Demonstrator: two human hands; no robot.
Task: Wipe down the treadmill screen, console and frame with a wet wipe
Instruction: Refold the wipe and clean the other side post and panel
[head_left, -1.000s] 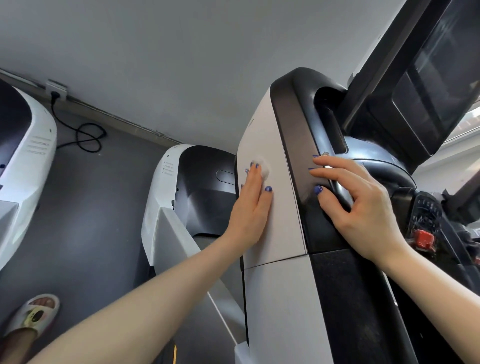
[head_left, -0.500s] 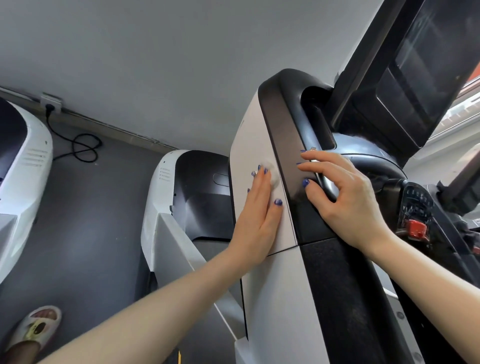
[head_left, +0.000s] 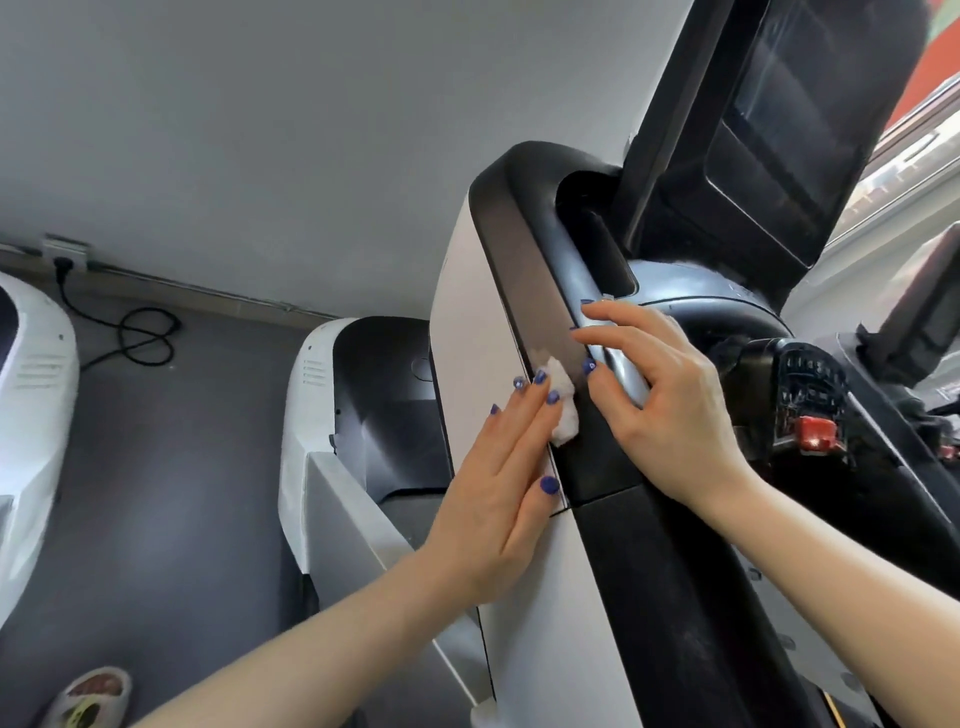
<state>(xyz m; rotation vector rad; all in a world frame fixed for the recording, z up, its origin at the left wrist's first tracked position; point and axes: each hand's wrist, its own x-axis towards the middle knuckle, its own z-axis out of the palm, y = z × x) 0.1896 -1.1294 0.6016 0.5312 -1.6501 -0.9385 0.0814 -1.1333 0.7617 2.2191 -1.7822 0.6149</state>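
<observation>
Head view, close, down onto treadmill upright (head_left: 483, 322)

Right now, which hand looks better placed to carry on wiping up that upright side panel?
Probably the left hand. It lies flat on the white side panel with the wet wipe under its fingertips at the black edge. The right hand holds no wipe; its fingers rest on the silver handle.
</observation>
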